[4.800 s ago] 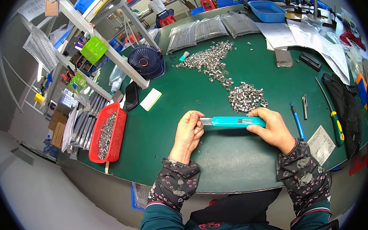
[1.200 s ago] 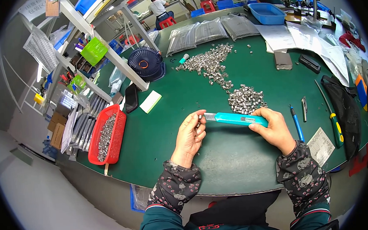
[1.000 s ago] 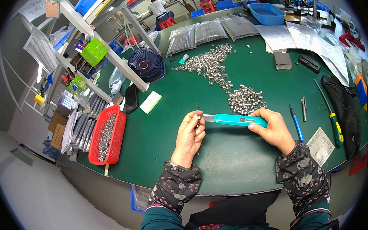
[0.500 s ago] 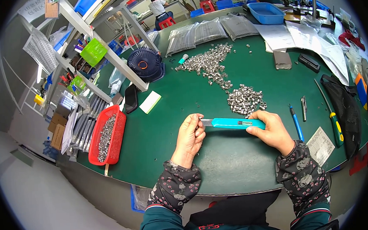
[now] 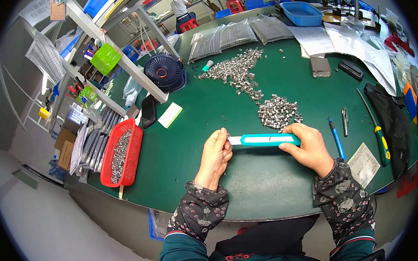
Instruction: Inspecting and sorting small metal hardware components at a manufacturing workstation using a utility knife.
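Note:
A long teal holder [image 5: 269,139] with a pale strip down its middle lies level just above the green table [image 5: 208,116]. My right hand [image 5: 308,148] grips its right end. My left hand [image 5: 216,154] pinches the white tip at its left end with thumb and fingers. A small heap of shiny metal parts [image 5: 277,112] lies just beyond the holder, close to my right hand. A longer trail of the same metal parts [image 5: 236,70] runs toward the back of the table.
A red basket [image 5: 122,154] of metal parts sits at the left edge, beside a black phone [image 5: 148,111] and a white card [image 5: 170,115]. A blue pen [image 5: 335,136], tweezers [image 5: 344,120] and a green-handled screwdriver [image 5: 375,129] lie to the right. A dark fan [image 5: 163,72] and bagged parts [image 5: 234,33] stand behind.
The holder has stayed between both hands, tilting and shifting only slightly; my left fingers keep working at its left tip.

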`<state>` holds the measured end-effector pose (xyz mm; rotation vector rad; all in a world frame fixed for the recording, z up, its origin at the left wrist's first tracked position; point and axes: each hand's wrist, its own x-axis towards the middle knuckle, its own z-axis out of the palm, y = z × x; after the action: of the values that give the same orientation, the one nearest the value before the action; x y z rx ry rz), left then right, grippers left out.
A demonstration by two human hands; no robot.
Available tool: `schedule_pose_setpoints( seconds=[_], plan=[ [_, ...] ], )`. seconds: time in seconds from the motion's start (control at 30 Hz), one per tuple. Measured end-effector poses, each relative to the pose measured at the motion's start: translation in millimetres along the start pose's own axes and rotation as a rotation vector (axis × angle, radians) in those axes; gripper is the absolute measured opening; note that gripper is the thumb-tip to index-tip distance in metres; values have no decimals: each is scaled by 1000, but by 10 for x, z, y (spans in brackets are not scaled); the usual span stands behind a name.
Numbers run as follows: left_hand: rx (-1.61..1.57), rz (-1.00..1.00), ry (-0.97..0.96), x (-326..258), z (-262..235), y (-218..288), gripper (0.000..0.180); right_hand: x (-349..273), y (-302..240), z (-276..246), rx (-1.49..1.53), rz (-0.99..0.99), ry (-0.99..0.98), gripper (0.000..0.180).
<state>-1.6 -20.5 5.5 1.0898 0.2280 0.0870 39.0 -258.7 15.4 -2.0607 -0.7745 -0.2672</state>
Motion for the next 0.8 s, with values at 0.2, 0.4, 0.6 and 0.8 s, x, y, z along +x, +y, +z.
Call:
schedule_pose_setpoints(
  seconds=[0.2,0.4,0.6,0.8],
  plan=[
    [11,-59,4,-6,17,35,26,7,-59,-23,-74,-114,69,28],
    [-51,-69,4,-40,-5,42,26,21,-52,-30,40,-99,212,26],
    [-98,6,-32,7,-28,-22,18,0,-27,-27,41,-94,162,24],
    [-147,75,-43,48,-92,23,19,40,-20,-9,83,-17,120,24]
  ],
)
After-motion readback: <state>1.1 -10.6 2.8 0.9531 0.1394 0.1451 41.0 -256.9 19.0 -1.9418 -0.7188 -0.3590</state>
